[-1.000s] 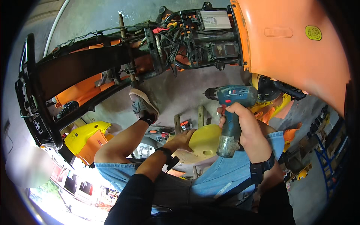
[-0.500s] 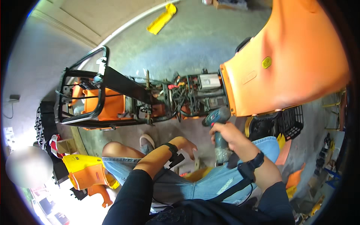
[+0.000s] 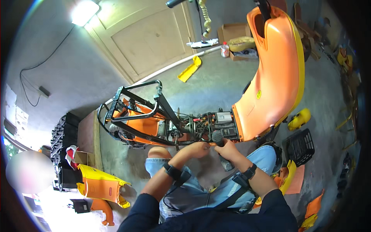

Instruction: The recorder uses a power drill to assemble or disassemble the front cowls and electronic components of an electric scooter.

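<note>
Right hand [image 3: 228,150] grips a dark grey-blue cordless drill [image 3: 217,137]; left hand [image 3: 199,150] curled, can't tell if gripping; yellow oval label [image 3: 259,94] on orange bodywork [image 3: 276,81] too small to read

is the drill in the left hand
No, the right hand grips the drill, while the left hand is off to its left.

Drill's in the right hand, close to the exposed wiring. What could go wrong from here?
1. The left hand is close to the power drill in the right hand; a slip might strike it.
2. Exposed wiring lies just beyond both hands, so a stray drill bit could snag or nick it.
</note>
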### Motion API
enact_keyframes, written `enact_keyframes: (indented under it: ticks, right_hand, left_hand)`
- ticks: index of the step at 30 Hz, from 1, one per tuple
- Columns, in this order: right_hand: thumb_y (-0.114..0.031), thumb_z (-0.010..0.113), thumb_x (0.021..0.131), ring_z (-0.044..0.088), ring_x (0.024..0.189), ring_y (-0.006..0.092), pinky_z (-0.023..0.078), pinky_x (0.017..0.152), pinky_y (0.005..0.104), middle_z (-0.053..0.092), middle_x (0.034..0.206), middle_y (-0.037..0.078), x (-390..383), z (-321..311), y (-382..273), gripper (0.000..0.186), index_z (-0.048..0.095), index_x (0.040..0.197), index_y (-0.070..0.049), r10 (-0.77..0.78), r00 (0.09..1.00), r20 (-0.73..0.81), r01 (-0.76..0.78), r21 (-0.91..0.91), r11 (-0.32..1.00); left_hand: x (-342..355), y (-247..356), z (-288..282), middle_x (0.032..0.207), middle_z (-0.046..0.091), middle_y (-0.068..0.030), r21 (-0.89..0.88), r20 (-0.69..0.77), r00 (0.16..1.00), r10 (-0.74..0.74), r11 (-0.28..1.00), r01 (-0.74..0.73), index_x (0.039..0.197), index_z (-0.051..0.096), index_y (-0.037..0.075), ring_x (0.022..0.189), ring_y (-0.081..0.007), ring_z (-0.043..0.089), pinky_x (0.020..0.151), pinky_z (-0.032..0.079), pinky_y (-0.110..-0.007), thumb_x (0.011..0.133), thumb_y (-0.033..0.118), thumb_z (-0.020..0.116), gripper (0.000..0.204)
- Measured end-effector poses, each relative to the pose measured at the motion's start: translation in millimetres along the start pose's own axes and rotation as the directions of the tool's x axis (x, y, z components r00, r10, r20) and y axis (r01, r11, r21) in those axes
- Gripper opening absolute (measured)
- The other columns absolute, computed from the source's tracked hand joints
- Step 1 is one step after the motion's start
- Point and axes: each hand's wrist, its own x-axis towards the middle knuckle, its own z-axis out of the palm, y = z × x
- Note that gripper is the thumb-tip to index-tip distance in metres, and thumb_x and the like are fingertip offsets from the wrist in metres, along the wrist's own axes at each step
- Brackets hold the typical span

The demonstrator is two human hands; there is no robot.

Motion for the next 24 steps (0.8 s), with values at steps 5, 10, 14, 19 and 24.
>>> enact_keyframes:
  ticks: [5, 10, 14, 19, 24]
  right_hand:
    - [-0.019, 0.072, 0.079, 0.066, 0.101, 0.0456, 0.053, 0.087, 0.0506, 0.064, 0.112, 0.031, 66, 19, -4, 0.085, 0.029, 0.148, 0.006, -0.181, 0.979, -0.096, 0.105, -0.523, 0.846]
    - [-0.017, 0.074, 0.077, 0.057, 0.119, 0.0411, 0.048, 0.097, 0.0510, 0.057, 0.126, 0.026, 114, 46, 17, 0.091, 0.026, 0.150, 0.010, -0.089, 0.996, 0.022, 0.067, -0.835, 0.546]
    - [-0.020, 0.078, 0.076, 0.051, 0.121, 0.0428, 0.046, 0.100, 0.0505, 0.056, 0.127, 0.026, 125, 59, 35, 0.093, 0.030, 0.148, 0.011, -0.151, 0.988, 0.031, 0.108, -0.834, 0.540]
    - [-0.026, 0.079, 0.077, 0.049, 0.127, 0.0418, 0.047, 0.101, 0.0478, 0.055, 0.131, 0.026, 112, 47, 27, 0.090, 0.033, 0.150, 0.002, -0.137, 0.989, 0.052, 0.125, -0.786, 0.606]
    - [-0.032, 0.070, 0.087, 0.068, 0.087, 0.0383, 0.053, 0.077, 0.0463, 0.070, 0.094, 0.020, 52, -17, -27, 0.044, 0.063, 0.120, -0.004, -0.250, 0.960, 0.126, 0.279, -0.512, 0.812]
  left_hand:
    - [-39, -4, -11, 0.100, 0.072, -0.0230, -0.103, -0.184, 0.953, -0.243, 0.968, 0.227, 0.114, 0.068, 0.002, 0.098, -0.0385, 0.069, 0.084, 0.053, -0.046, 0.092, 0.031, 0.057, 0.039]
    - [-53, -14, -12, 0.095, 0.071, -0.0241, 0.031, -0.352, 0.876, -0.331, 0.931, 0.364, 0.116, 0.062, 0.005, 0.093, -0.0422, 0.069, 0.081, 0.053, -0.050, 0.095, 0.030, 0.055, 0.034]
    - [-53, -12, -11, 0.111, 0.070, -0.0217, 0.091, -0.204, 0.910, -0.360, 0.919, 0.383, 0.122, 0.060, 0.008, 0.106, -0.0401, 0.066, 0.089, 0.052, -0.051, 0.096, 0.033, 0.052, 0.037]
    - [-46, -22, -14, 0.115, 0.069, -0.0198, 0.100, -0.149, 0.937, -0.315, 0.938, 0.332, 0.125, 0.061, 0.010, 0.110, -0.0394, 0.065, 0.093, 0.051, -0.049, 0.097, 0.035, 0.049, 0.039]
    - [-39, -31, -14, 0.111, 0.071, -0.0220, 0.376, -0.144, 0.951, -0.272, 0.874, 0.307, 0.126, 0.060, 0.010, 0.107, -0.0398, 0.067, 0.092, 0.051, -0.052, 0.096, 0.034, 0.052, 0.040]
